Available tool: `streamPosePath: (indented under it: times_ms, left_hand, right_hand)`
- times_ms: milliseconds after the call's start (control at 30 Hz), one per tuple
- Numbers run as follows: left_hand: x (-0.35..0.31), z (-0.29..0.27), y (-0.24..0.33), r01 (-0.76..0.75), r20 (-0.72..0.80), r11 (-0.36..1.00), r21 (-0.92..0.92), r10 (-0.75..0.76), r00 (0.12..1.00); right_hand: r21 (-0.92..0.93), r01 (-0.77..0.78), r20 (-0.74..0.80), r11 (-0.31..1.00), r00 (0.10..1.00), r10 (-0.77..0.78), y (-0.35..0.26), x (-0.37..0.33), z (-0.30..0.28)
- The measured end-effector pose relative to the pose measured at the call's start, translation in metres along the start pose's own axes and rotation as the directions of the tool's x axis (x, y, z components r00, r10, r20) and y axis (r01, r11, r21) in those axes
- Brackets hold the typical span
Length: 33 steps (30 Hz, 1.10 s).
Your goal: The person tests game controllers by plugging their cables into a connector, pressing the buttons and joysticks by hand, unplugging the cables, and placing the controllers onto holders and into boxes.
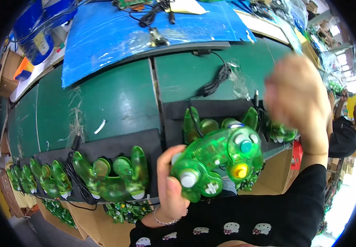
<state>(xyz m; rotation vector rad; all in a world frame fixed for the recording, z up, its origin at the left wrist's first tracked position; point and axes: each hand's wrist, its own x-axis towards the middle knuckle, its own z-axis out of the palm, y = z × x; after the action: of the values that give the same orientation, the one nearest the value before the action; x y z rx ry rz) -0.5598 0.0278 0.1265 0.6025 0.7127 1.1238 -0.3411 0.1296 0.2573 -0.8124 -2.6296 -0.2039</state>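
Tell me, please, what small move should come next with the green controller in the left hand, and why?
Probably bring the right hand down onto the green controller. The left hand grips only its left handle, face up, while the right hand is raised, blurred and empty above it.

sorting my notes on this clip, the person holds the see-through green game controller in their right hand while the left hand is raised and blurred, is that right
Not quite: the hands are swapped. In the head view the left hand grips the see-through green game controller, with the thumb lying by its grey stick. The right hand is the one raised and blurred, and it holds nothing that can be made out.
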Motion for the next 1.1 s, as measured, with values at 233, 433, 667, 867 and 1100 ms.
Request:
streamPosePath:
  times_ms: [233, 433, 667, 867, 1100]
  left_hand:
    - [-0.007, 0.02, 0.0, -0.017, 0.019, 0.997, -0.074, 0.018, 1.0]
    - [-0.025, 0.028, 0.016, 0.038, 0.03, 0.996, -0.08, -0.036, 0.999]
    - [-0.036, 0.038, 0.017, 0.015, 0.039, 1.0, -0.018, -0.015, 0.999]
    - [-0.038, 0.039, 0.018, 0.049, 0.038, 0.999, -0.002, -0.049, 0.998]
    - [-0.035, 0.03, 0.014, 0.053, 0.058, 0.997, -0.048, -0.051, 0.997]
  right_hand:
    - [-0.09, 0.145, 0.136, 0.985, 0.982, -0.132, -0.062, -0.031, -0.02]
    - [-0.102, 0.118, 0.05, 0.988, 0.992, -0.113, -0.072, -0.045, -0.021]
    - [-0.275, 0.142, 0.033, 0.951, 0.99, -0.138, -0.088, -0.052, -0.024]
    - [-0.351, 0.171, 0.114, 0.921, 0.984, -0.14, -0.098, -0.057, -0.025]
    - [-0.316, 0.254, 0.325, 0.914, 0.934, -0.148, -0.102, -0.057, -0.028]
